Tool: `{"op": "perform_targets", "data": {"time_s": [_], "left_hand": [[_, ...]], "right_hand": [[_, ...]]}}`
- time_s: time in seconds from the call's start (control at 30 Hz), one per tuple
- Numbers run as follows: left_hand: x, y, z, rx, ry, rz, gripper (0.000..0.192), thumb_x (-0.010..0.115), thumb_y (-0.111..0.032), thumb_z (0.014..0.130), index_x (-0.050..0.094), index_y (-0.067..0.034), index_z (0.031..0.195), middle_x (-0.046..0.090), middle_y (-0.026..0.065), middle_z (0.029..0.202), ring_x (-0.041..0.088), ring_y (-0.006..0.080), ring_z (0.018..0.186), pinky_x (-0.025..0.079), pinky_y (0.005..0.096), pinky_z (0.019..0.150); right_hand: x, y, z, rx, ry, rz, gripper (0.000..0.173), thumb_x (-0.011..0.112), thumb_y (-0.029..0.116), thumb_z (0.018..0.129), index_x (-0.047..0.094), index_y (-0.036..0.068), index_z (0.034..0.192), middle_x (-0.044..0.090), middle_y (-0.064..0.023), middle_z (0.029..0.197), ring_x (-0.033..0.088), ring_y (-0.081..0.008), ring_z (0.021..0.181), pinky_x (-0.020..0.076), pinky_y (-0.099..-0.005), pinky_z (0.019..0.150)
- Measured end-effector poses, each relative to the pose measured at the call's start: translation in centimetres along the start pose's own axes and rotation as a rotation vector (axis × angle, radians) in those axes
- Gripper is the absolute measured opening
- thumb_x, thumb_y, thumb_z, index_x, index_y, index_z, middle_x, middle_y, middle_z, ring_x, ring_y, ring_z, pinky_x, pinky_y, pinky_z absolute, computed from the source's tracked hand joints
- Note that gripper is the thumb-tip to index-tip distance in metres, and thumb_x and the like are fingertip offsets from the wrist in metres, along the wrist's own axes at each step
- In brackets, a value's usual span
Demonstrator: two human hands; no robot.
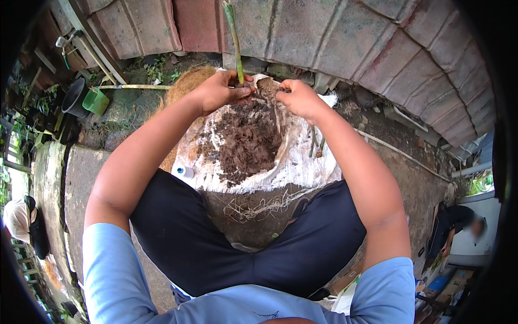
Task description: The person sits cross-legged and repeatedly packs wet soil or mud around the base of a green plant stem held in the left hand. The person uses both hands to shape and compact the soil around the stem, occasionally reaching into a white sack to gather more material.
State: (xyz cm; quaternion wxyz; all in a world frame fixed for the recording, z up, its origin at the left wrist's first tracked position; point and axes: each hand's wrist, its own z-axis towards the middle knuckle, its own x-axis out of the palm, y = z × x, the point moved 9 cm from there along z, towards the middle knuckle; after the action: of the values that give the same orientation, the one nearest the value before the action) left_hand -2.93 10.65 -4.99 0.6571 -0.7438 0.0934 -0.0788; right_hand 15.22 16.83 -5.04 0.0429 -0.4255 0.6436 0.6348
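Observation:
My left hand (223, 92) holds a green plant stem (234, 40) upright near its lower end, with some dark soil at the fingers. To its right, my right hand (298, 99) is raised with fingertips pinched together; a little dark matter shows at them, too small to name. Below both hands a heap of dark brown soil (251, 141) lies on a white woven plastic sack (303, 172). Cut green stems (313, 141) lie on the sack beneath my right forearm. A white spool of thread (183, 171) stands at the sack's lower left corner.
Brown fibre (188, 83) lies left of the sack. Loose pale strands (259, 206) lie between my feet. A green plastic container (95, 100) and a black bucket (74, 98) are at the left. Roof tiles (299, 28) overhang the far side. A person (453, 229) bends at the far right.

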Motion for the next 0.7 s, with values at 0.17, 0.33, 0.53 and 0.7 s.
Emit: {"op": "perform_targets", "data": {"time_s": [0.17,0.33,0.53,0.7], "left_hand": [[0.0,0.1,-0.8,-0.042,-0.035,-0.075,0.038,0.062,-0.007,0.102,0.048,0.003,0.136,0.065,0.0135,0.122,0.066,0.0204,0.107,0.061,0.0331,0.092],[-0.4,-0.1,-1.2,-0.045,-0.078,-0.08,0.036,0.059,-0.005,0.103,0.047,0.003,0.137,0.065,0.0133,0.121,0.067,0.0206,0.103,0.061,0.0322,0.091],[-1.6,-1.0,-1.2,-0.018,-0.113,-0.06,0.038,0.057,-0.006,0.104,0.047,0.002,0.14,0.063,0.0139,0.124,0.065,0.0193,0.104,0.057,0.0321,0.094],[-1.7,-2.9,-1.5,0.054,-0.172,-0.014,0.033,0.058,-0.007,0.104,0.051,0.003,0.135,0.064,0.0133,0.12,0.065,0.0178,0.101,0.056,0.0304,0.09]], "right_hand": [[-0.4,0.6,-0.2,-0.023,-0.092,-0.222,0.039,0.07,0.022,0.088,0.066,-0.004,0.116,0.072,-0.0218,0.11,0.07,-0.0338,0.106,0.0523,-0.0401,0.09],[0.2,-0.5,1.4,-0.007,-0.091,-0.49,0.035,0.07,0.019,0.087,0.067,-0.003,0.114,0.07,-0.0259,0.114,0.068,-0.0391,0.109,0.0533,-0.0424,0.093],[1.1,-5.6,3.9,0.04,-0.02,-0.714,0.035,0.071,0.017,0.086,0.067,-0.003,0.115,0.07,-0.0254,0.117,0.066,-0.0407,0.112,0.0532,-0.0428,0.096],[2.6,-6.7,4.1,0.017,0.09,-0.421,0.044,0.072,0.017,0.085,0.066,0.0,0.125,0.07,-0.0219,0.121,0.068,-0.035,0.114,0.0528,-0.0401,0.097]]}}
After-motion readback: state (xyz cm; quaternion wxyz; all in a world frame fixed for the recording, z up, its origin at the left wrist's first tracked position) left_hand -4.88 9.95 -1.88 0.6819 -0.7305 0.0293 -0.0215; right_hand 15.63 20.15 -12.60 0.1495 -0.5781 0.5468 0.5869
